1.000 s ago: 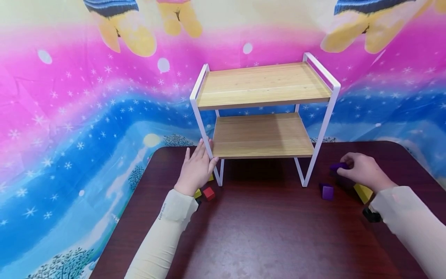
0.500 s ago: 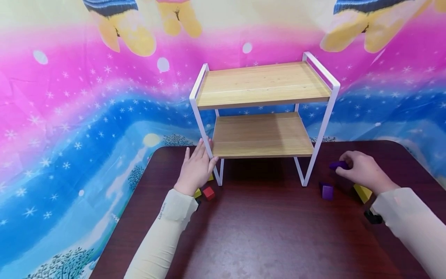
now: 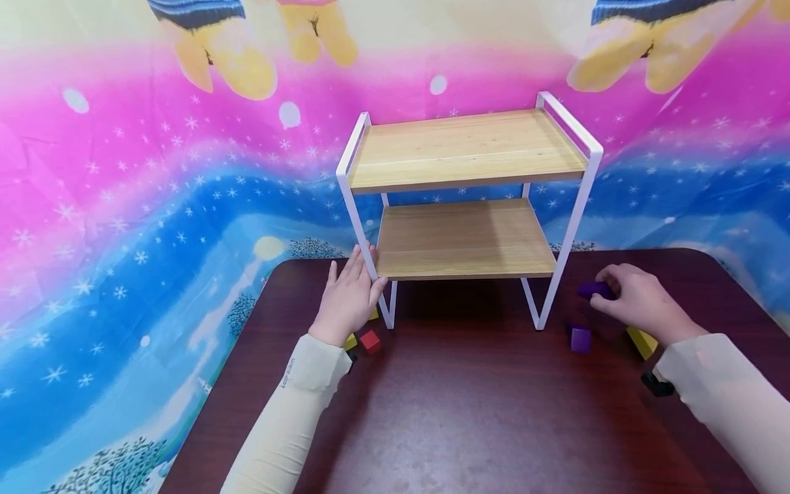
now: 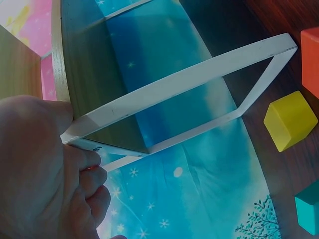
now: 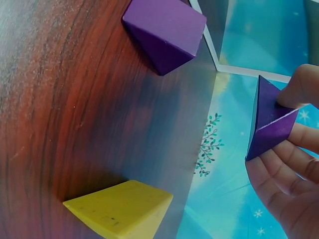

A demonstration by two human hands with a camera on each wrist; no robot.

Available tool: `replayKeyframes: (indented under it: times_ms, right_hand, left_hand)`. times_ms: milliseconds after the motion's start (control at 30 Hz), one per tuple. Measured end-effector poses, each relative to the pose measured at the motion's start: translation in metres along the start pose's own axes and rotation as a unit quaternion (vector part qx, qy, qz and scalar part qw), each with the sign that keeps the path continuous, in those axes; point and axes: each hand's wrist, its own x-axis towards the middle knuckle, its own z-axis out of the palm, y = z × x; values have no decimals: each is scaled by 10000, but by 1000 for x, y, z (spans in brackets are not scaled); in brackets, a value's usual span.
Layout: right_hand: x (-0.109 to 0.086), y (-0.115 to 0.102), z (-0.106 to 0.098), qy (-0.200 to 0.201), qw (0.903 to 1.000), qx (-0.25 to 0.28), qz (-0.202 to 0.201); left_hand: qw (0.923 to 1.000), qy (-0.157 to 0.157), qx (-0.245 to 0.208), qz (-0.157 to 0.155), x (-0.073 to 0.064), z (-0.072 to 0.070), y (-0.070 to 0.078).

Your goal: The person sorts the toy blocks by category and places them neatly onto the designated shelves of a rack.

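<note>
In the head view my right hand [image 3: 648, 305] pinches a purple triangular block [image 5: 273, 122] between thumb and fingers, held above the table right of the shelf rack. A second purple triangular block [image 3: 579, 339] lies on the table just below it, and a yellow wedge block [image 5: 119, 206] lies near my right wrist. At the rack's left side, my left hand [image 3: 343, 303] grips the white frame of the two-tier shelf rack [image 3: 465, 237]. Its thumb lies in front of the post and its fingers reach behind, as the left wrist view also shows.
A red block [image 3: 370, 342], a yellow block [image 4: 290, 121] and a teal block [image 4: 309, 209] lie by the rack's left foot, partly hidden by my left arm in the head view. A printed cloth [image 3: 185, 226] hangs behind the dark wooden table [image 3: 481, 412].
My right hand has raised the purple triangular block off the table and shifted slightly left and away from me. The left hand and the rack have stayed in place.
</note>
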Motion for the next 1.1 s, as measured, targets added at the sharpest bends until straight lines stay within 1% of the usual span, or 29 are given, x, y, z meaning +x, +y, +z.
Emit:
replayKeyframes:
  times_ms: [267, 433, 700, 867, 1100]
  right_hand:
    - [-3, -2, 1, 106, 9999, -46, -70]
    - [-6, -5, -1, 155, 9998, -78, -106]
    - [-13, -7, -4, 300, 9990, -232, -251]
    - [-16, -12, -7, 392, 9987, -228, -247]
    - [-18, -18, -7, 423, 9988, -116, -224]
  left_hand:
    - [10000, -32, 52, -29, 0, -2, 0]
    - [10000, -38, -8, -43, -1, -2, 0]
    - [9999, -4, -123, -31, -1, 0, 1]
    - [9999, 36, -112, -33, -1, 0, 0]
    - [9999, -18, -136, -67, -1, -1, 1]
